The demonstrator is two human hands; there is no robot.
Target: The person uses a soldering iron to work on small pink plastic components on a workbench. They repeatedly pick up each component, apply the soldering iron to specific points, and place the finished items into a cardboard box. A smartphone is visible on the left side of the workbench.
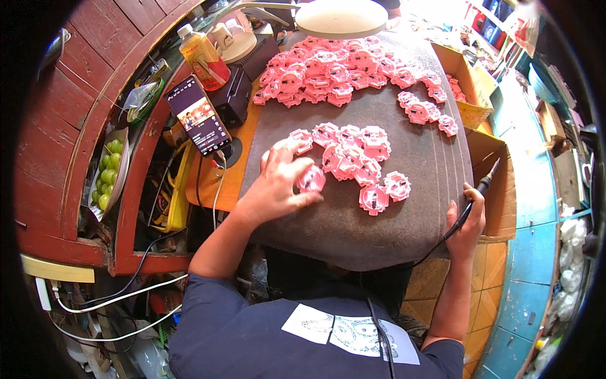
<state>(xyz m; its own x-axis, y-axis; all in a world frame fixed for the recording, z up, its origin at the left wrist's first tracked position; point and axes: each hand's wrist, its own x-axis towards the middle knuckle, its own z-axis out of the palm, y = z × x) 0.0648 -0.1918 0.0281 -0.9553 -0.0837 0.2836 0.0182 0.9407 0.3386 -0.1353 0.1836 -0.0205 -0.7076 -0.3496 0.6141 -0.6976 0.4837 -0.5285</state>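
Observation:
My left hand (273, 182) is over the left part of the dark mat, its thumb and fingers closed around a round pink plastic part (312, 179) with a notched rim. That part looks slightly blurred. Just right of it lies a loose cluster of similar pink parts (351, 151), several with small dark pieces in their middles. At the mat's right edge my right hand (468, 224) grips a soldering iron (485, 184), tip pointing up and away. The iron's black cord runs down past the mat's front edge and across my shirt.
A large heap of pink parts (325, 68) covers the mat's far end, below a round white lamp head (341, 18). Cardboard boxes (499, 183) stand along the right side. On the left are a propped phone (198, 116), a drink bottle (203, 58) and a bowl of green fruit (124, 174).

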